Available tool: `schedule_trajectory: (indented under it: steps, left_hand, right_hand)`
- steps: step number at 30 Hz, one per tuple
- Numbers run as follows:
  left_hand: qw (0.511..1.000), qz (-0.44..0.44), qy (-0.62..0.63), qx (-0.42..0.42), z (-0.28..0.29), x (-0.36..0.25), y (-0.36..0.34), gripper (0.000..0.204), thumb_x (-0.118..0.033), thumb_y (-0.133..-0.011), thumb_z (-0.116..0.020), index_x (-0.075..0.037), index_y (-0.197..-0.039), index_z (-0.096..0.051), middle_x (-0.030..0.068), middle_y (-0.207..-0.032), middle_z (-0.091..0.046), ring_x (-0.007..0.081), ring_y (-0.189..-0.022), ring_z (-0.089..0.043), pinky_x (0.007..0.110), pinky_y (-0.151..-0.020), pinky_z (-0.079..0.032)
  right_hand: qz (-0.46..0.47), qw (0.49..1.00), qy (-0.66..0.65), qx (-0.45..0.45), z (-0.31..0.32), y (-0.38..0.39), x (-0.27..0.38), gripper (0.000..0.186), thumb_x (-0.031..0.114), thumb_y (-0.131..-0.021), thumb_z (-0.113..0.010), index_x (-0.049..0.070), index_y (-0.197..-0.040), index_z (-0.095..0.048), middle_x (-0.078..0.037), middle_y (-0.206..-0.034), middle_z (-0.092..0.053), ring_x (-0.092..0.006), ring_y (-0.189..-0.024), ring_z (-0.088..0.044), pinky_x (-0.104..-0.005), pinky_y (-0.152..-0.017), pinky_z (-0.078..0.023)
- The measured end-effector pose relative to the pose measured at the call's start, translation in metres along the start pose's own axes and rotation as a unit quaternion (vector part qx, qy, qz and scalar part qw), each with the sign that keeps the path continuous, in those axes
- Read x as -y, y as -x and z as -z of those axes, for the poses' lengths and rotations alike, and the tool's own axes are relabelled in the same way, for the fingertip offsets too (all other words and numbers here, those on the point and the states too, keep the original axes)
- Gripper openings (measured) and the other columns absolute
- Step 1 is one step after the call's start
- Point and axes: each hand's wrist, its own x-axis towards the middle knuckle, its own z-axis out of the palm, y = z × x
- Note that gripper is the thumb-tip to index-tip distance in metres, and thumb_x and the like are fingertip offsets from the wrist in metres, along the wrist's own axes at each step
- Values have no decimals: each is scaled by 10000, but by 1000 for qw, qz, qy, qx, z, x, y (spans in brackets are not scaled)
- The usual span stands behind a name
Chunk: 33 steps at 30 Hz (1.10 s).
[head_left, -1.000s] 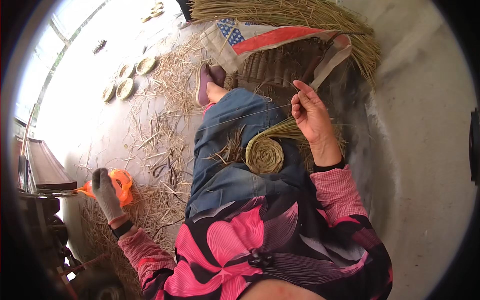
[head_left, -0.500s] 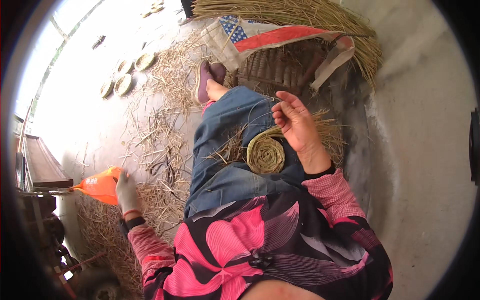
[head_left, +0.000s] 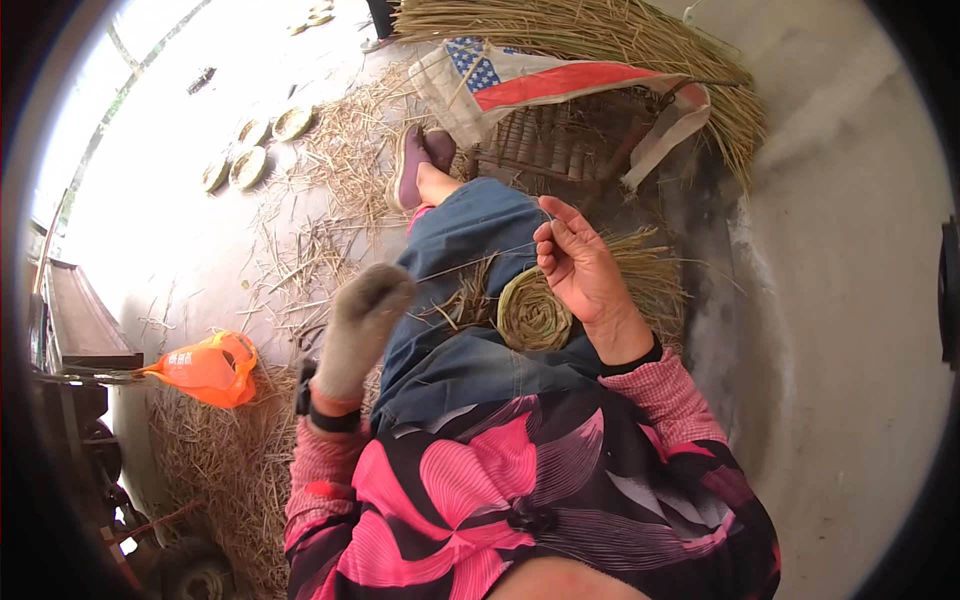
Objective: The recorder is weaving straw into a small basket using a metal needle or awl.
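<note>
My left hand [head_left: 362, 325], in a grey glove, is over the left side of my lap, fingers closed on a thin pale thread [head_left: 470, 258]. The thread runs across to my bare right hand [head_left: 582, 282], whose thumb and forefinger pinch it above the lap. Just behind the right hand, a coiled round of greenish straw [head_left: 530, 318] lies on my blue trousers [head_left: 465, 375], a fan of loose stalks [head_left: 655, 265] spreading to its right. Shorter dark straw bits [head_left: 465, 300] lie left of the coil.
An orange plastic bag [head_left: 205, 370] sits at the left beside dark machinery [head_left: 190, 570]. Several straw rounds [head_left: 248, 168] and scattered straw [head_left: 340, 145] are on the floor. A long straw bundle [head_left: 600, 30] and red, white and blue cloth [head_left: 560, 85] lie over a slatted wooden seat [head_left: 545, 140].
My gloved left hand has left the orange bag and moved up and right toward my lap. My right hand has shifted left and a little down since a second ago.
</note>
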Motion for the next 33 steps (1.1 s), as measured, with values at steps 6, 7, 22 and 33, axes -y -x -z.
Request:
schedule_trajectory:
  steps: [6,7,22,33]
  left_hand:
    - [996,-5,-59,-66,52,11,26,70,0,-889,-590,-5,-949,-626,-2,-823,-579,69,-761,-504,218,-696,-427]
    - [994,15,-52,-92,57,14,31,70,-3,-891,-588,-8,-949,-628,-10,-826,-578,67,-761,-501,216,-696,-424]
    - [969,89,-210,-99,103,88,36,74,-48,-900,-623,-30,-969,-644,-12,-795,-611,70,-713,-530,233,-646,-450]
    - [993,-30,78,81,-41,-15,-22,232,-78,-918,-625,-6,-1139,-619,24,-985,-648,69,-840,-577,220,-732,-480]
  right_hand:
    - [-15,999,26,-22,5,0,-2,325,128,-973,-589,46,-1285,-546,-79,-952,-675,-115,-808,-637,-227,-716,-526]
    - [-26,999,42,-12,4,-1,-4,314,133,-971,-594,40,-1268,-554,-84,-958,-679,-116,-812,-642,-230,-716,-530]
    - [16,980,185,-66,-10,-2,-7,133,172,-923,-678,50,-967,-707,1,-869,-681,-67,-689,-594,-207,-609,-480]
    - [111,906,406,35,-37,-5,-20,75,93,-914,-676,37,-937,-720,58,-789,-593,-21,-693,-485,-185,-632,-424]
